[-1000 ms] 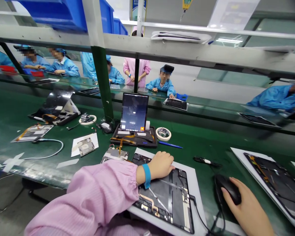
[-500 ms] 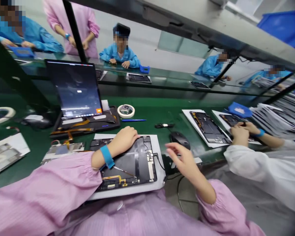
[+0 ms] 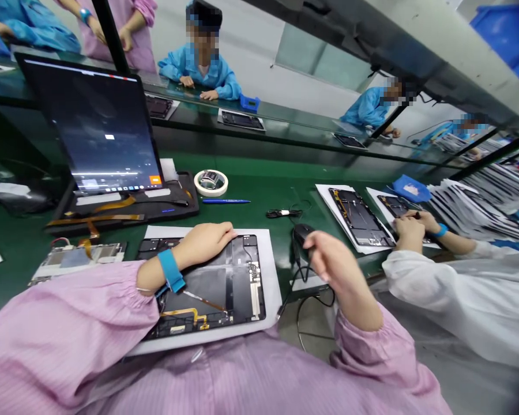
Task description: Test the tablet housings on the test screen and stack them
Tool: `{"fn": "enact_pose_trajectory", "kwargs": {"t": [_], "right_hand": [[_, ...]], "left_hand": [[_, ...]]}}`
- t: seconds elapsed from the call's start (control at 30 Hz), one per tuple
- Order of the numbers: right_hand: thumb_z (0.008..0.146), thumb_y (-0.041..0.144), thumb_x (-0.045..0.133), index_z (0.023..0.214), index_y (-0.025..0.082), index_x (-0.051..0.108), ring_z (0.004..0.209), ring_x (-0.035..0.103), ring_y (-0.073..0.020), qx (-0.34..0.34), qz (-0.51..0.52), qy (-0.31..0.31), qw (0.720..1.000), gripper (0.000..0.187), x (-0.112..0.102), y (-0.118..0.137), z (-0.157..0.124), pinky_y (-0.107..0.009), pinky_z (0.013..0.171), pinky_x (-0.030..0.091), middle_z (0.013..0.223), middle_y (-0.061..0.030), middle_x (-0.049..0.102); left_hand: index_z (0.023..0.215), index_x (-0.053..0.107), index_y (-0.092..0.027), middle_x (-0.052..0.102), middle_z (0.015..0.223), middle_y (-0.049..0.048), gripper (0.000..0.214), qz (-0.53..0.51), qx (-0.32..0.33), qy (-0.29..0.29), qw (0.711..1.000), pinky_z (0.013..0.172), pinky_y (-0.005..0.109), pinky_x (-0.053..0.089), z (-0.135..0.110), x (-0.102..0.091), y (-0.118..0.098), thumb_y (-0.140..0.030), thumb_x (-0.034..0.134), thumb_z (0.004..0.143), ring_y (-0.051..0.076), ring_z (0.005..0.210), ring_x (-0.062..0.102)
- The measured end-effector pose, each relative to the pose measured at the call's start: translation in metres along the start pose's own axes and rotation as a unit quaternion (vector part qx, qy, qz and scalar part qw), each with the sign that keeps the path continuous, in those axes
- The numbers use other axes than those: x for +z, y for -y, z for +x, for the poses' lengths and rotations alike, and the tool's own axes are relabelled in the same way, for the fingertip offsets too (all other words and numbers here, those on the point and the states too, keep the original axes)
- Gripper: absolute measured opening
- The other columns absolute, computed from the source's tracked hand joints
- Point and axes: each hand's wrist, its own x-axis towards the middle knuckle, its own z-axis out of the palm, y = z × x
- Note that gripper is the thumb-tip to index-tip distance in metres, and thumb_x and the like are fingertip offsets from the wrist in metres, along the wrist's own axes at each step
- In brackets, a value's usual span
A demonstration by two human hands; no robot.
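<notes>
My left hand point(image 3: 207, 239) lies on the upper edge of an opened tablet point(image 3: 237, 282), fingers curled under in a loose fist with nothing showing in them. A blue wristband point(image 3: 170, 270) sits on that wrist. The tablet rests on a white sheet point(image 3: 272, 271) at the table's near edge. My right hand point(image 3: 335, 262) hovers by the table edge, its fingers stretched toward a black mouse point(image 3: 301, 232), fingertips at the mouse's near side.
An upright lit tablet screen point(image 3: 95, 132) stands on a black tray point(image 3: 112, 210) behind. A tape roll point(image 3: 210, 183), blue pen point(image 3: 225, 201), coiled cable point(image 3: 281, 213) and loose board point(image 3: 78, 256) lie around. A co-worker's hands point(image 3: 409, 230) work beside another opened tablet point(image 3: 358, 216).
My view has swung right and downward. My right hand left the mouse, lifted with spread fingers, and now reaches back toward it. My left hand has stayed on the tablet.
</notes>
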Motion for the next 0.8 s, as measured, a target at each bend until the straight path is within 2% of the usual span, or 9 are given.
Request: {"fn": "enact_pose_trajectory", "kwargs": {"t": [0.07,0.1,0.17,0.27,0.37,0.5,0.67,0.73,0.8], "right_hand": [[0.082,0.070,0.043,0.084,0.026,0.051,0.031,0.031,-0.0074,-0.091,0.065,-0.105,0.988,0.045,-0.012,0.012,-0.017,-0.019,0.028,0.016,0.048,0.0060,0.048],[0.080,0.073,0.044,0.083,0.027,0.050,0.033,0.034,-0.0082,-0.125,0.073,-0.113,0.983,0.046,-0.013,0.015,-0.024,-0.020,0.028,0.018,0.051,0.0051,0.049],[0.077,0.070,0.053,0.079,0.027,0.050,0.038,0.042,-0.0097,-0.144,0.041,-0.048,0.988,0.043,-0.005,0.015,-0.033,-0.020,0.031,0.028,0.055,0.0041,0.050],[0.078,0.050,0.066,0.080,0.023,0.056,0.059,0.057,-0.0130,-0.099,-0.081,0.081,0.988,0.029,0.022,0.000,-0.031,-0.026,0.053,0.047,0.068,0.0002,0.059],[0.085,0.037,0.061,0.091,0.020,0.060,0.076,0.059,-0.0140,-0.069,-0.166,0.078,0.981,0.018,0.046,-0.024,-0.019,-0.029,0.070,0.048,0.082,-0.0023,0.062],[0.086,0.033,0.059,0.096,0.019,0.058,0.074,0.059,-0.0127,-0.031,-0.121,0.080,0.989,0.017,0.054,-0.044,-0.007,-0.026,0.067,0.047,0.081,-0.0011,0.062],[0.082,0.036,0.062,0.093,0.019,0.055,0.062,0.056,-0.0103,0.022,-0.034,0.092,0.995,0.022,0.054,-0.046,-0.001,-0.023,0.055,0.044,0.074,0.0006,0.059],[0.084,0.037,0.059,0.095,0.019,0.053,0.060,0.055,-0.0104,0.018,-0.056,0.100,0.993,0.021,0.055,-0.043,-0.001,-0.023,0.054,0.043,0.072,0.0012,0.058],[0.087,0.037,0.055,0.101,0.020,0.052,0.060,0.055,-0.0120,-0.016,-0.149,0.097,0.984,0.022,0.057,-0.040,-0.004,-0.025,0.056,0.044,0.070,0.0021,0.057]], "left_hand": [[0.091,0.058,-0.022,0.069,0.086,0.0042,0.040,0.004,-0.001,0.000,1.000,0.065,0.029,0.041,0.000,-0.001,0.000,-0.046,0.026,0.096,0.023,0.078,0.064],[0.091,0.058,-0.022,0.069,0.086,0.0043,0.040,0.006,-0.003,0.001,1.000,0.065,0.029,0.041,0.000,-0.001,0.000,-0.046,0.026,0.096,0.023,0.078,0.064],[0.092,0.058,-0.022,0.070,0.087,0.0042,0.040,0.008,-0.005,0.005,1.000,0.065,0.029,0.041,0.000,-0.001,0.000,-0.047,0.026,0.096,0.023,0.079,0.064],[0.091,0.058,-0.022,0.070,0.088,0.0039,0.041,0.010,-0.004,0.006,1.000,0.065,0.029,0.040,0.000,0.000,0.000,-0.047,0.026,0.096,0.023,0.079,0.064],[0.090,0.057,-0.022,0.070,0.087,0.0038,0.041,0.012,-0.003,0.002,1.000,0.065,0.029,0.039,0.000,0.000,0.000,-0.047,0.026,0.096,0.023,0.079,0.064],[0.090,0.058,-0.022,0.070,0.087,0.0042,0.040,0.007,-0.005,0.002,1.000,0.065,0.029,0.039,0.000,0.000,0.000,-0.047,0.027,0.095,0.023,0.079,0.063],[0.090,0.058,-0.022,0.069,0.086,0.0047,0.040,0.004,0.000,0.002,1.000,0.065,0.029,0.040,0.000,0.000,0.000,-0.047,0.027,0.095,0.023,0.078,0.063],[0.090,0.058,-0.022,0.069,0.085,0.0047,0.040,0.003,0.000,0.000,1.000,0.066,0.030,0.040,0.000,0.000,0.000,-0.047,0.027,0.095,0.023,0.078,0.063],[0.090,0.058,-0.022,0.069,0.085,0.0046,0.040,-0.001,-0.001,0.000,1.000,0.066,0.029,0.041,0.000,0.000,0.000,-0.047,0.027,0.095,0.023,0.078,0.063]]}}
